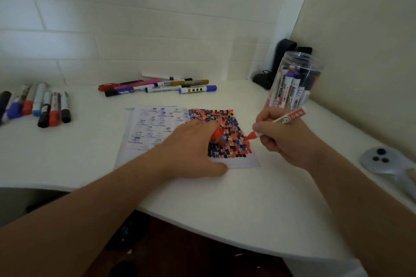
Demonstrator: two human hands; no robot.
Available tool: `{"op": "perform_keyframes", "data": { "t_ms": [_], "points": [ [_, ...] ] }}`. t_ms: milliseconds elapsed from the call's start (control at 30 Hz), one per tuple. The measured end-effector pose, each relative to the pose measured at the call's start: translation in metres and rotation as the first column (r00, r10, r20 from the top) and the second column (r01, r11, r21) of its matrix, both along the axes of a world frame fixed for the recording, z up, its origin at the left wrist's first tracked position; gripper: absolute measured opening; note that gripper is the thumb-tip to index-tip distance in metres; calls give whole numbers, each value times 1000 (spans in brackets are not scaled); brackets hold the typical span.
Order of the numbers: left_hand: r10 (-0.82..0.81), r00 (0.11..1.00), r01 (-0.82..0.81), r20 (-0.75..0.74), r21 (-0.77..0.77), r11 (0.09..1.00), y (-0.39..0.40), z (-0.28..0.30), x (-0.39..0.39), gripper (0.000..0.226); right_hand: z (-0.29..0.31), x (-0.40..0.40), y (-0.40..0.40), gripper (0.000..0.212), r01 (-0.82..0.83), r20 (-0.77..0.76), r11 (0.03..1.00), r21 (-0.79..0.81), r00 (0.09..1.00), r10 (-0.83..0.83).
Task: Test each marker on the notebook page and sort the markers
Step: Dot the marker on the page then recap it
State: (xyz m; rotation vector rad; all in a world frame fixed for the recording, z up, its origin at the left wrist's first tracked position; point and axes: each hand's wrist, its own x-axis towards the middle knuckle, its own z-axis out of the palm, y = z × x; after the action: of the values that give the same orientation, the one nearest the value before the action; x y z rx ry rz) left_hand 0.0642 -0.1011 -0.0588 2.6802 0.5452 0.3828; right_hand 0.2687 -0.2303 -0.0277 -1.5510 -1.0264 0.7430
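An open notebook (155, 128) lies on the white desk; its right page (234, 128) is packed with red, blue and black dabs. My right hand (281, 139) grips a red marker (290, 117), uncapped, its red tip just above the page's right edge. My left hand (191, 148) rests on the notebook and holds the red cap (218, 135) in its fingers. A clear plastic jar (295, 81) with several markers stands behind my right hand. One group of several markers (36, 105) lies at the far left, another group (157, 86) at the back centre.
A white tiled wall runs behind the desk and a beige panel closes the right side. Dark objects (281, 63) stand in the back corner. A grey device (382, 159) lies at the right edge. The desk's front edge curves near me.
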Motion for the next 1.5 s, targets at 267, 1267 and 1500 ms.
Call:
{"op": "perform_keyframes", "data": {
  "t_ms": [267,1267,1500],
  "points": [
    [7,1000,-7,1,6,1000,-1,1,1,42,-22,3,-1,33,91,98,993,75,990,-98],
    [18,999,-18,30,0,1000,-2,1,-1,38,-27,-5,-7,11,188,326,982,-13,929,-174],
    [11,1000,-11,21,9,1000,-2,0,0,39,-26,-9,-6,11,230,471,973,-25,861,-191]
  ]
}}
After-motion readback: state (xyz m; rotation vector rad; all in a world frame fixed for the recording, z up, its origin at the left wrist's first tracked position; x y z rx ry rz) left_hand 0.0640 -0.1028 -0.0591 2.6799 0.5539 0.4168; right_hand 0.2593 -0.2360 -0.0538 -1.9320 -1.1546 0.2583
